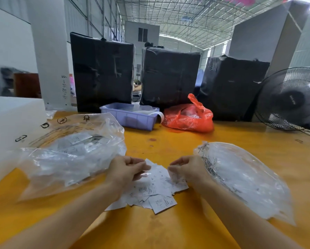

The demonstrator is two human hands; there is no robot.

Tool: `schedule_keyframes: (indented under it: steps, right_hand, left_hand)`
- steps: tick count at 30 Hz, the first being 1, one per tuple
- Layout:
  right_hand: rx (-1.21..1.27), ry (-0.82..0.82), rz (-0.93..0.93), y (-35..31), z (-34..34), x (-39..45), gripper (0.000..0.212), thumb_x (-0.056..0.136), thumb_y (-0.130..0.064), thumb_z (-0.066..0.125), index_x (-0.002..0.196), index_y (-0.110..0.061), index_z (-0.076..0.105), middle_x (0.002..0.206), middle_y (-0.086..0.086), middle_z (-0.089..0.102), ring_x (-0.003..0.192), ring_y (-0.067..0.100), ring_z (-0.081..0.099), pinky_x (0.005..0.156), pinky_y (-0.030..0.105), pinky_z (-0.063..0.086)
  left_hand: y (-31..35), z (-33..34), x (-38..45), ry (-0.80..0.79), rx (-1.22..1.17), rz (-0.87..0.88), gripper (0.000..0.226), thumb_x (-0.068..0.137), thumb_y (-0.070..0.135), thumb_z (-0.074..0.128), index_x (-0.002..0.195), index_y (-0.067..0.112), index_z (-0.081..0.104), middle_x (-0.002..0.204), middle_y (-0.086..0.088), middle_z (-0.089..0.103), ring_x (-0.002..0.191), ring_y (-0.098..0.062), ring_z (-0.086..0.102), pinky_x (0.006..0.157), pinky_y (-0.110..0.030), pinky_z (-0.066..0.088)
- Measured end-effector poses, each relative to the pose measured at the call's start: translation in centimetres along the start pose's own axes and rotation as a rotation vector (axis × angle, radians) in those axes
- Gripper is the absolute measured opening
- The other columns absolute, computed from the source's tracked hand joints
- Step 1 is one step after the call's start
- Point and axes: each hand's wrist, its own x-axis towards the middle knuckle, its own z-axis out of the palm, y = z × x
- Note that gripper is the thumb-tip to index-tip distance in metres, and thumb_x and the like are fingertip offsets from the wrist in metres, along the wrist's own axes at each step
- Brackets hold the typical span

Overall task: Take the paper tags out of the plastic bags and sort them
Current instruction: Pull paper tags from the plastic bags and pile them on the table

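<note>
a: where do things stand?

b: a loose heap of paper tags [150, 191] lies on the yellow table [168, 227], right in front of the person. a big clear bag [73, 155] on the left has more tags inside it. another clear bag [244, 178] lies on the right, just beside the heap, and looks mostly empty.

a: and the hands?

b: both hover over the heap. the left hand [127, 169] has its fingers curled, and thumb and fingertips seem to pinch something thin, maybe a small clear sleeve or a tag; it's too blurred to say which. the right hand [184, 169] is curled too, fingertips drawn together, but i cannot tell whether it holds anything.

a: so how should this step go?

b: i'd say pinch one piece at a time, near an edge, and pull the two hands gently apart so the tag slides out without tearing. keep the freed tags flat and facing one way, well apart from the unsorted heap. the purple tray [130, 117] at the back may serve for a sorted lot.
</note>
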Motion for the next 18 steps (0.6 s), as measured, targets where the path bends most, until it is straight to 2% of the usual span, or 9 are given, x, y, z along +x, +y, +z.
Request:
schedule_keyframes:
  steps: [2,5,7,9,11,15,17,18]
  right_hand:
    - [0.231,0.015,0.008,-0.3,-0.4,-0.6,0.01,0.074,-0.007,0.078,0.072,-0.01,0.069,0.062,0.003,0.065,0.059,0.014,0.061,0.053,0.024,0.049]
    - [0.442,0.03,-0.001,-0.8,-0.8,-1.5,0.008,0.074,-0.007,0.076,0.075,-0.012,0.07,0.064,0.007,0.069,0.058,0.017,0.064,0.047,0.027,0.052]
    - [0.497,0.021,-0.023,-0.7,-0.9,-1.9,0.013,0.077,-0.004,0.072,0.084,-0.015,0.07,0.08,0.017,0.071,0.072,0.028,0.067,0.058,0.034,0.058]
    - [0.5,-0.002,-0.052,-0.5,-0.8,-2.2,0.023,0.082,0.001,0.067,0.096,-0.017,0.068,0.09,0.021,0.069,0.083,0.033,0.067,0.067,0.04,0.059]
    - [0.502,-0.015,-0.064,-0.3,-0.9,-2.5,0.027,0.085,0.005,0.061,0.099,-0.017,0.069,0.092,0.02,0.069,0.085,0.032,0.066,0.068,0.039,0.059]
    - [0.518,-0.016,-0.057,-0.4,-1.5,-3.0,0.028,0.089,0.008,0.053,0.085,-0.014,0.07,0.097,0.018,0.068,0.088,0.029,0.066,0.07,0.036,0.058]
    - [0.505,0.002,-0.071,-0.7,-2.2,-3.1,0.021,0.086,0.006,0.058,0.094,-0.01,0.069,0.095,0.014,0.069,0.082,0.022,0.066,0.065,0.031,0.058]
    - [0.527,0.001,-0.076,-1.0,-2.6,-3.0,0.024,0.083,0.007,0.061,0.102,-0.007,0.065,0.094,0.013,0.069,0.08,0.02,0.067,0.065,0.03,0.058]
  left_hand:
    - [0.1,0.1,-0.2,-0.022,-0.027,-0.02,0.006,0.085,0.0,0.065,0.09,-0.001,0.064,0.073,-0.008,0.074,0.059,-0.012,0.069,0.049,-0.015,0.05]
    - [0.5,0.3,-0.6,-0.055,0.001,-0.016,0.017,0.077,0.004,0.073,0.091,0.001,0.066,0.076,-0.009,0.074,0.063,-0.016,0.071,0.049,-0.015,0.049]
    - [0.7,0.6,-1.0,-0.071,0.006,-0.012,0.024,0.07,0.006,0.077,0.09,-0.001,0.066,0.076,-0.011,0.074,0.062,-0.017,0.071,0.048,-0.015,0.048]
    - [0.8,0.9,-1.2,-0.09,-0.014,-0.018,0.026,0.068,0.004,0.078,0.089,-0.003,0.065,0.075,-0.014,0.073,0.06,-0.017,0.07,0.047,-0.015,0.047]
    - [0.8,1.2,-1.5,-0.105,-0.017,-0.024,0.027,0.068,0.002,0.078,0.09,-0.002,0.064,0.075,-0.015,0.073,0.059,-0.017,0.069,0.046,-0.015,0.046]
    - [0.8,1.5,-1.7,-0.137,0.055,-0.012,0.031,0.066,0.007,0.08,0.092,0.003,0.064,0.076,-0.012,0.074,0.063,-0.015,0.07,0.049,-0.015,0.047]
    - [0.8,1.6,-1.9,-0.149,0.087,0.001,0.031,0.064,0.009,0.082,0.09,0.005,0.065,0.076,-0.011,0.074,0.062,-0.014,0.07,0.05,-0.014,0.047]
    - [0.9,1.7,-1.9,-0.154,0.097,0.006,0.03,0.064,0.009,0.082,0.088,0.006,0.066,0.075,-0.01,0.074,0.062,-0.013,0.069,0.05,-0.014,0.047]
